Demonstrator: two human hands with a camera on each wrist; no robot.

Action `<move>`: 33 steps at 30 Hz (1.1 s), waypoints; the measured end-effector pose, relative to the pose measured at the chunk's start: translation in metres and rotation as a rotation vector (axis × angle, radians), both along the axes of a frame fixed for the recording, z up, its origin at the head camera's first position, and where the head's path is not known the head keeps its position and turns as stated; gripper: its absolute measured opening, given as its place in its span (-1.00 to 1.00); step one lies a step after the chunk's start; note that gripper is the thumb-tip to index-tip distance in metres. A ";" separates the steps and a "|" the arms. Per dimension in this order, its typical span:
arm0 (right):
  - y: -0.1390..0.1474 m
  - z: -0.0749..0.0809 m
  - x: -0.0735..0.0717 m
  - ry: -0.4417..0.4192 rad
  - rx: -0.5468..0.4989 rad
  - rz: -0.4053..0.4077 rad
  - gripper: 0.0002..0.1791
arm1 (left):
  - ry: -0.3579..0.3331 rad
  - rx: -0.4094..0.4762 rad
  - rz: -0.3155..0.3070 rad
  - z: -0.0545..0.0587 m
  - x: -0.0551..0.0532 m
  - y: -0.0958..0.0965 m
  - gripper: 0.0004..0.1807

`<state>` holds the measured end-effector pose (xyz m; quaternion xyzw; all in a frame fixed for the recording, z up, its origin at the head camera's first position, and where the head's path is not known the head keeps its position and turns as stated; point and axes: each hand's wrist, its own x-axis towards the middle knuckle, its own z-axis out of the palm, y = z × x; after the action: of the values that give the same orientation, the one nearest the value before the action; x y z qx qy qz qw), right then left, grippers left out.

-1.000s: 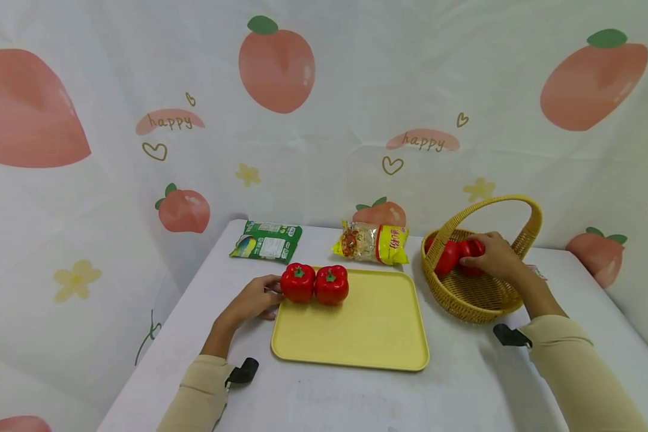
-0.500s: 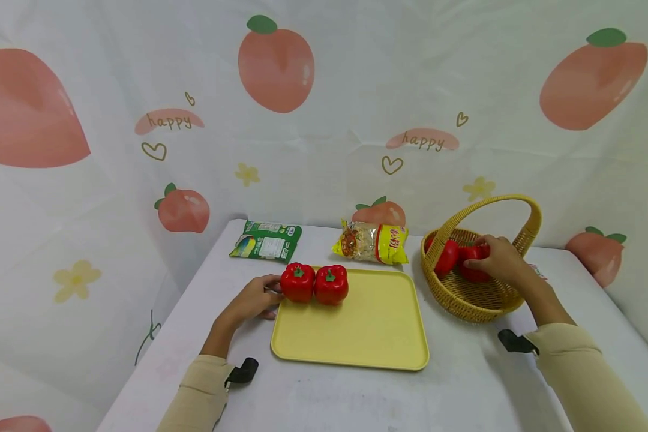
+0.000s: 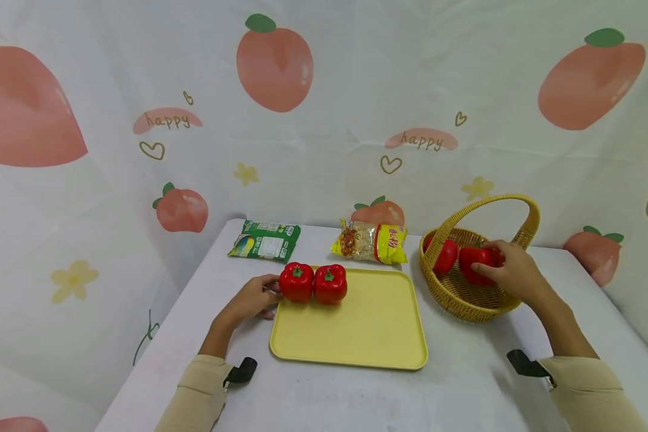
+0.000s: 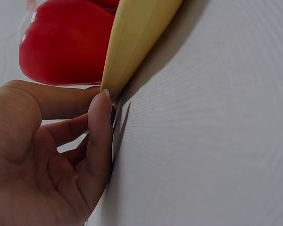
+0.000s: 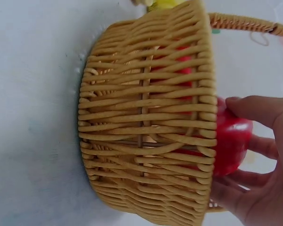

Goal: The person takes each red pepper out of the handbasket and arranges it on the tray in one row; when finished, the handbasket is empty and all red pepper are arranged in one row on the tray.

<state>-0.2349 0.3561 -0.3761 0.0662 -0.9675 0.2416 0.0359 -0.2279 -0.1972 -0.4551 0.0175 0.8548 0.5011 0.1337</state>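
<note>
My left hand (image 3: 255, 298) is at the left edge of a yellow rectangular tray (image 3: 356, 336); the left wrist view shows thumb and forefinger pinching its rim. Two red bell peppers, one on the left (image 3: 296, 283) and one on the right (image 3: 330, 285), sit side by side at the tray's back left. My right hand (image 3: 521, 276) grips another red bell pepper (image 3: 475, 265) at the wicker basket (image 3: 464, 309). In the right wrist view, that pepper (image 5: 232, 141) stands partly above the basket's rim. More red pepper (image 3: 447, 257) shows inside, behind the handle's left base.
Behind the tray lie a green packet (image 3: 267, 240) and a yellow noodle packet (image 3: 371, 241). The basket's tall arched handle (image 3: 510, 198) rises over its opening, close to my right hand. A printed cloth (image 3: 324, 120) hangs behind the white table (image 3: 302, 396).
My right hand has shifted a little toward me and to the right, and the pepper in it has turned and moved slightly lower in view. My left hand stays at the tray.
</note>
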 end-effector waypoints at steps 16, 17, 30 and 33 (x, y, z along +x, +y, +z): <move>-0.018 0.014 0.057 0.145 -0.187 0.026 -0.34 | 0.000 -0.018 0.001 0.002 0.000 0.001 -0.42; -0.020 0.015 0.060 0.152 -0.196 0.031 -0.35 | -0.002 -0.019 0.002 0.002 0.001 0.001 -0.43; -0.056 0.021 0.071 0.203 -0.315 0.154 -0.28 | -0.010 -0.006 0.006 0.000 -0.001 0.000 -0.42; -0.066 0.020 0.068 0.220 -0.316 0.174 -0.28 | -0.011 -0.006 0.009 -0.001 -0.002 0.000 -0.42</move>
<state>-0.1667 0.2903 -0.3557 0.1691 -0.8984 0.3838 0.1305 -0.2297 -0.1968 -0.4559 0.0106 0.8556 0.4992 0.1364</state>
